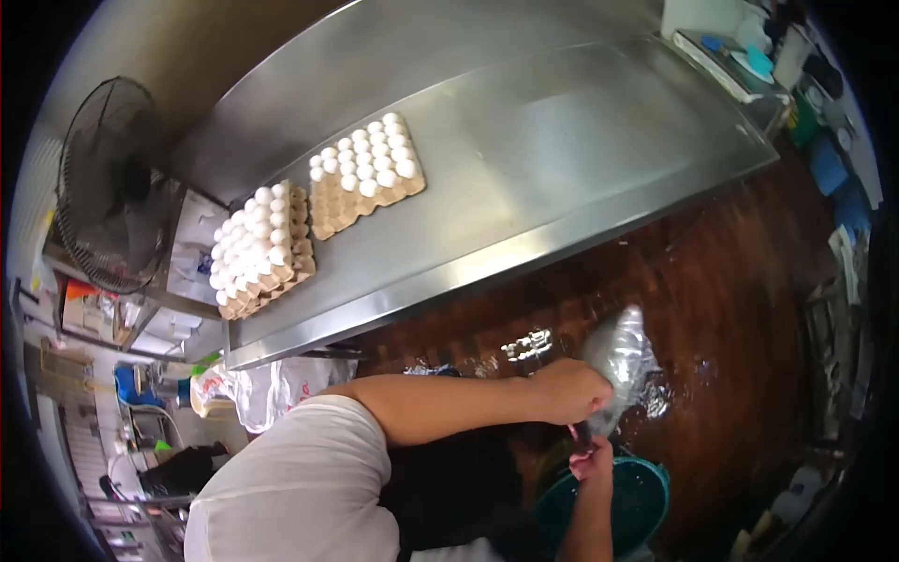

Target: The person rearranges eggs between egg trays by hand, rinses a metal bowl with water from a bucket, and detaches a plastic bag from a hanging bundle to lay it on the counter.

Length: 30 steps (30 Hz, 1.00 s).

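My left hand (569, 390), at the end of the arm stretched in from the left, is closed at the near end of a shiny, silvery, see-through-looking object (622, 361). I cannot make out its exact kind. It is tilted over the wet brown floor, its far end pointing away from me. My right hand (592, 459) is just below, its fingers closed around a short dark part (582, 435) between the two hands. Under my right forearm stands a teal bucket (663, 482), partly hidden by the arm.
A long stainless steel table (562, 159) crosses ahead, with a part-filled egg tray (328, 211) and stacked trays of white eggs (253, 239) at its left end. A fan (108, 187) stands at left. White plastic bags (281, 389) lie below the table. The floor (740, 309) glistens.
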Each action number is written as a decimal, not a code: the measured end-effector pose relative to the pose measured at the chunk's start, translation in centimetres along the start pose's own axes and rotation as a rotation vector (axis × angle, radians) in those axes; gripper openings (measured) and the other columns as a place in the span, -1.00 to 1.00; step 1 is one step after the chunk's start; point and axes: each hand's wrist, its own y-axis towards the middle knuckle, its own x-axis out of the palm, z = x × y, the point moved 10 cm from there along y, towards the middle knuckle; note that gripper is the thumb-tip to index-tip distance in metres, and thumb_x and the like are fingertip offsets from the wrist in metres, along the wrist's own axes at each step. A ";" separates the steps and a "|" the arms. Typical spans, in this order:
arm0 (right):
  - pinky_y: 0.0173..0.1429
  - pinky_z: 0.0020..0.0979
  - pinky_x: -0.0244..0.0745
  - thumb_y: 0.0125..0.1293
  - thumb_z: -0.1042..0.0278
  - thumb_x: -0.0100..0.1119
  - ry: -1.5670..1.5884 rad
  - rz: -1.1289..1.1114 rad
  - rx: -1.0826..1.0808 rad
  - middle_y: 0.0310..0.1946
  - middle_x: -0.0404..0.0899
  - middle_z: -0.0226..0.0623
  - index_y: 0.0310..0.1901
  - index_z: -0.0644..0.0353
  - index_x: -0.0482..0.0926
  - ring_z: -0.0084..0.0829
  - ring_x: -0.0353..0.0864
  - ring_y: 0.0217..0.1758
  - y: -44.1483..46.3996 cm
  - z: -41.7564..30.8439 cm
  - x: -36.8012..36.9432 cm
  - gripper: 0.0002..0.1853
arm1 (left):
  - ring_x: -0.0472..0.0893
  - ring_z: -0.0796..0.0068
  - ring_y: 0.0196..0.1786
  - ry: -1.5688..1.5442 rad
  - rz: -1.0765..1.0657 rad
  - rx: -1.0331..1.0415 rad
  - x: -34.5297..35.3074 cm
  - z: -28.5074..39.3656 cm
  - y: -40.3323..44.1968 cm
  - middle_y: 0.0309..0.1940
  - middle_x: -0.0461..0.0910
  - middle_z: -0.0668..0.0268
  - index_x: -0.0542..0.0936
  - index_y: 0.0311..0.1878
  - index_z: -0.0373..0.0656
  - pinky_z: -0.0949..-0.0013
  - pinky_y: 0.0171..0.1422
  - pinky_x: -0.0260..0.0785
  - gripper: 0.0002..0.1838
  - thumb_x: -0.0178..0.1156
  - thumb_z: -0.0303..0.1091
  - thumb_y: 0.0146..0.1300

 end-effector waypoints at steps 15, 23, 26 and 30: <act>-0.09 -0.18 0.39 0.57 -0.04 -0.30 0.088 -1.119 0.398 0.37 0.43 0.05 0.61 0.01 -0.02 -0.56 0.40 -0.58 -9.9 -2.2 17.4 -0.33 | 0.10 -0.08 0.61 0.197 -0.053 -0.350 -6.9 -7.0 -15.9 0.55 0.15 -0.07 0.43 0.41 -0.19 -0.06 0.64 -0.01 -0.31 0.22 0.02 0.32; -0.32 -0.34 0.34 0.58 0.00 -0.25 -0.157 -0.873 0.289 0.24 0.55 0.01 0.58 -0.04 0.12 -0.55 0.36 -0.61 -10.7 -4.1 23.1 -0.39 | 0.13 -0.08 0.60 0.089 0.089 -0.232 -10.4 -9.2 -17.2 0.54 0.18 -0.08 0.42 0.40 -0.23 -0.05 0.63 0.03 -0.32 0.21 0.00 0.32; -0.31 -0.32 0.36 0.58 -0.01 -0.24 -0.182 -0.860 0.235 0.23 0.56 0.01 0.58 -0.04 0.13 -0.52 0.38 -0.59 -11.4 -4.5 25.8 -0.39 | 0.20 -0.07 0.56 0.052 0.106 -0.150 -13.6 -8.8 -17.0 0.50 0.25 -0.08 0.44 0.38 -0.24 -0.02 0.60 0.12 -0.33 0.22 -0.01 0.32; -0.30 -0.29 0.38 0.57 -0.03 -0.22 -0.199 -0.856 0.201 0.22 0.57 0.00 0.58 -0.05 0.14 -0.48 0.41 -0.56 -11.7 -4.5 28.9 -0.39 | 0.34 -0.05 0.48 -0.066 0.057 -0.095 -16.5 -9.3 -17.0 0.42 0.37 -0.07 0.46 0.34 -0.27 0.05 0.52 0.25 -0.35 0.25 -0.04 0.30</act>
